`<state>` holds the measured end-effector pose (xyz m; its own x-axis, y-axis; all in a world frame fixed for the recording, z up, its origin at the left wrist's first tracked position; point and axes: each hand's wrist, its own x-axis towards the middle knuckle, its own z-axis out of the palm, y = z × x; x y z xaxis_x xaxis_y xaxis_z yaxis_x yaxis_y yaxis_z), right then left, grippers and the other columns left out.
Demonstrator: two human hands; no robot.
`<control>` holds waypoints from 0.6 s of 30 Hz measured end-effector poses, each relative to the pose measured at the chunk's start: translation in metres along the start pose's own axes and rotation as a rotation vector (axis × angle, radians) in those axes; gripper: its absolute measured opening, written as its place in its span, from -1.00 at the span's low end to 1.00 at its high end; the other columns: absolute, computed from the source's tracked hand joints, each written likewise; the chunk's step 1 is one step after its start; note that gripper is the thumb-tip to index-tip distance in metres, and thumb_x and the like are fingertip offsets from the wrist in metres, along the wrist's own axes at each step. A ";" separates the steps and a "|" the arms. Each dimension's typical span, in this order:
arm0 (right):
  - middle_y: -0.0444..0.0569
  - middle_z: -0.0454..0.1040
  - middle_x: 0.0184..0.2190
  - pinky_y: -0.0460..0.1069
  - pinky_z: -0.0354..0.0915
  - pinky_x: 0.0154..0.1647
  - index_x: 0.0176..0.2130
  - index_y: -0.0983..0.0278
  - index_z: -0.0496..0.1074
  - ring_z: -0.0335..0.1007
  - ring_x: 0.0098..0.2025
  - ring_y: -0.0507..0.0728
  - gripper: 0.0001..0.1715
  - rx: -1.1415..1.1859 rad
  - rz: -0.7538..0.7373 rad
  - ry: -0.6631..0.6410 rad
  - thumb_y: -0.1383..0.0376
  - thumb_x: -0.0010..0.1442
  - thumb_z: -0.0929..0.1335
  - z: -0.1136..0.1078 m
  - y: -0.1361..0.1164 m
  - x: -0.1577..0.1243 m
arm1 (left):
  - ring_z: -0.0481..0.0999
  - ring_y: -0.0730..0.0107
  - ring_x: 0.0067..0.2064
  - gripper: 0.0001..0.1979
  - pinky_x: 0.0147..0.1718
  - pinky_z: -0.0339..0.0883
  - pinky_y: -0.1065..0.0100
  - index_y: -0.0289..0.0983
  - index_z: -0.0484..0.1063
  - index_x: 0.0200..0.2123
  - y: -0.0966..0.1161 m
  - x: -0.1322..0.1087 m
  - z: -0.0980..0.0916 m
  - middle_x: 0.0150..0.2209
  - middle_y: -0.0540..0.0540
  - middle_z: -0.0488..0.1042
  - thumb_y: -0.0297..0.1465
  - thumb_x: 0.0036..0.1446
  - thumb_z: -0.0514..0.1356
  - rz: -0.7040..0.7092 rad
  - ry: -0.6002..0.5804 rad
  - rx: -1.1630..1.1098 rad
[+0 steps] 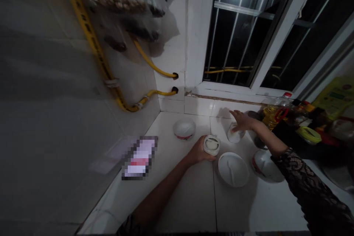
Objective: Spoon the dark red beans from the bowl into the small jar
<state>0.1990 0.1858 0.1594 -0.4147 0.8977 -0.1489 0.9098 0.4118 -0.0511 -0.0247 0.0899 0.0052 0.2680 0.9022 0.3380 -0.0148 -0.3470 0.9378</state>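
Note:
My left hand (199, 151) is wrapped round a small white jar (211, 145) with a pale lid, just over the tiled counter. Fingers spread, my right hand (241, 121) is at a second white container (234, 136) near the wall. Its thumb overlaps that container's upper part; whether they touch I cannot tell. Between my arms sits a white bowl (233, 173) with a white spoon (231, 172) in it. Another bowl (268, 167) with a spoon stands partly behind my right forearm. A third white bowl (184, 131) with a red pattern is left of the jar.
A blurred phone-like screen (140, 158) leans by the left wall. Oil and sauce bottles (276, 112) crowd the right back, with a green-lidded tub (309, 135). Yellow hoses (94, 40) and plastic bags (127, 3) hang on the left wall. A barred window (240, 37) is behind.

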 end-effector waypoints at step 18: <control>0.04 0.37 0.00 0.15 0.37 -0.09 0.04 0.33 0.33 0.38 -0.06 0.17 -0.61 0.625 0.022 -0.252 0.21 0.26 0.31 0.077 -0.154 0.085 | 0.46 0.08 -0.07 -0.29 -0.05 0.34 0.13 -0.31 0.31 -0.10 0.066 -0.032 -0.136 -0.14 -0.12 0.44 -0.29 -0.41 0.43 -0.088 0.765 0.524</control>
<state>0.0247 0.1862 0.0782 -0.4489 0.8096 -0.3782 0.7870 0.1578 -0.5964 -0.1656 0.0733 0.0672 -0.4630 0.7897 0.4024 0.4619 -0.1725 0.8700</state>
